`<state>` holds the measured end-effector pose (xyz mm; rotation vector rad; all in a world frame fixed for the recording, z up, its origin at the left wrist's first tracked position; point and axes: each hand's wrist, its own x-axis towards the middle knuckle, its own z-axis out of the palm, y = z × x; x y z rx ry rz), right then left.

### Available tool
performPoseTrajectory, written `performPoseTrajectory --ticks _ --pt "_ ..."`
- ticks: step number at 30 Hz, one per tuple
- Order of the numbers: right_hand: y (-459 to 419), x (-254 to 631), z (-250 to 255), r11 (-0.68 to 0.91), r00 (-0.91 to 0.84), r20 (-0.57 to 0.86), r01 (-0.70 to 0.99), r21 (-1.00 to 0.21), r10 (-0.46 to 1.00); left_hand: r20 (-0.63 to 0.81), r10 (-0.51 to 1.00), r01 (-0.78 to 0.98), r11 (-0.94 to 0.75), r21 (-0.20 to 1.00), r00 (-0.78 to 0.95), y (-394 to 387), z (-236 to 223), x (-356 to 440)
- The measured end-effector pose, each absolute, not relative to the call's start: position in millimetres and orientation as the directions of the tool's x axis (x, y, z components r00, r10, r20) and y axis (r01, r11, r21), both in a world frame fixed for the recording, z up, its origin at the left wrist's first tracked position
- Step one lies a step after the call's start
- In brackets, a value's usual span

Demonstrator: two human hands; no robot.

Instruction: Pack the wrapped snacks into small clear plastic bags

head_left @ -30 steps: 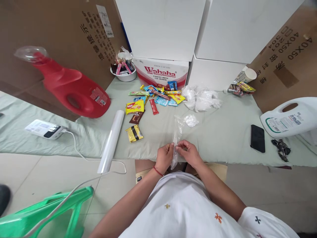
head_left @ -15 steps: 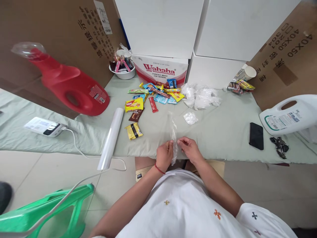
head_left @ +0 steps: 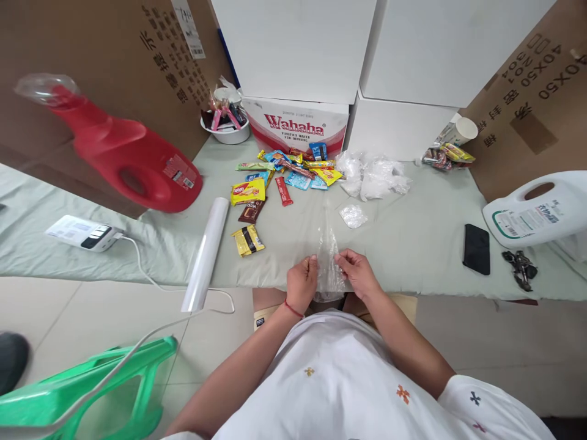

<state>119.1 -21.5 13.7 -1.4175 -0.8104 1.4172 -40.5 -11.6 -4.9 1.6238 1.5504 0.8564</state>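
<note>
A clear plastic bag (head_left: pixel 328 263) is stretched between my two hands at the table's front edge. My left hand (head_left: pixel 302 280) pinches its left side, with thumb and fingers closed. On the other side my right hand (head_left: pixel 358 270) pinches the right edge of the film. Just beyond lies a small folded clear plastic packet (head_left: pixel 353 216). Up and to the left are a yellow-and-black snack packet (head_left: pixel 248 241), a brown cocoa packet (head_left: pixel 252 211), a yellow wafer packet (head_left: pixel 247 192) and a red snack bar (head_left: pixel 284 191). Several more snacks are heaped behind them.
Crumpled clear bags (head_left: pixel 376 176) lie before stacked white boxes (head_left: pixel 403 125). A white roll (head_left: pixel 206 253), power bank (head_left: pixel 85 233) and red jug (head_left: pixel 132 162) stand left. At right are a phone (head_left: pixel 477 249), keys (head_left: pixel 520 269) and a white jug (head_left: pixel 536 211).
My hands have moved slightly apart, and the bag between them has spread from a narrow bunched strip to a wider sheet. The snacks have stayed in place.
</note>
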Motion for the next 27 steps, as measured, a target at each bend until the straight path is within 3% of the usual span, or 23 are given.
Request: performPoseTrajectory --ticks 5,8,11,14,20,23,25,27 --pt "-25 154 3 -0.349 0.196 -0.378 -0.169 -0.922 0.905 -0.156 0.982 0.394 0.185 0.9 -0.105 0 -14 -58" --pt "-36 167 2 -0.356 0.232 -0.347 -0.007 -0.935 0.908 -0.184 0.975 0.349 0.217 0.911 -0.125 3 -19 -58" --pt "-46 168 10 -0.216 0.377 -0.076 0.344 -0.914 0.923 -0.183 0.975 0.335 0.216 0.917 -0.125 2 -21 -54" --pt "-46 153 22 -0.067 0.311 0.132 0.555 -0.829 0.941 -0.174 0.978 0.363 0.205 0.909 -0.116 1 -18 -50" --pt "-7 112 7 -0.088 0.086 -0.041 0.663 -0.743 0.995 -0.113 0.991 0.434 0.134 0.891 -0.074 -5 -9 -48" --pt "4 116 -8 -0.094 0.093 -0.049 0.569 -0.817 0.994 -0.14 0.985 0.393 0.17 0.904 -0.106 -6 -8 -54" --pt "2 129 -12 -0.135 0.184 -0.069 0.378 -0.916 0.98 -0.159 0.976 0.366 0.204 0.908 -0.151 -3 -11 -62" --pt "-2 146 -13 -0.222 0.286 -0.18 0.122 -0.967 0.941 -0.206 0.958 0.332 0.264 0.906 -0.198 1 -15 -72"
